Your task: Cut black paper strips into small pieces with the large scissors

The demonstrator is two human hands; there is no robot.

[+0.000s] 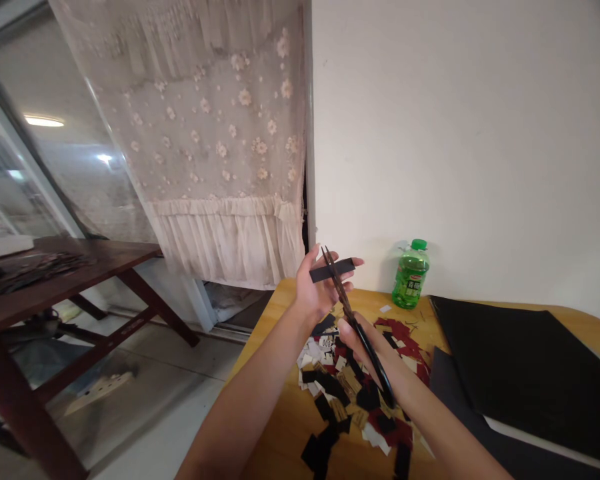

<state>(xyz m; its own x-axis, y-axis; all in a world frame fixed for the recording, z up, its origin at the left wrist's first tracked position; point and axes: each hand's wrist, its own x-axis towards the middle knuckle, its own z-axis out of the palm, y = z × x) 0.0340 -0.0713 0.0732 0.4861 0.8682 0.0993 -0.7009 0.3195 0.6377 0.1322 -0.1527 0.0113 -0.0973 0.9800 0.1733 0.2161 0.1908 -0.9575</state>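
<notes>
A strip of black paper (345,266) lies across the fingers of my left hand (314,293), which is raised above the table with the palm up and the thumb lifted. My right hand (363,341) grips a pair of scissors (347,308) with long black handles. The scissor blades point up and away, with the tips slightly apart, and they cross in front of the strip's middle. Below both hands spreads a pile of cut paper pieces (350,383) in black, dark red, white and brown.
Beside the wall, a green bottle (411,277) stands on the wooden table (260,373). Large black sheets (525,367) lie at the right. Leftward are a dark wooden table (130,257) with dark scraps and a floral lace curtain (220,147).
</notes>
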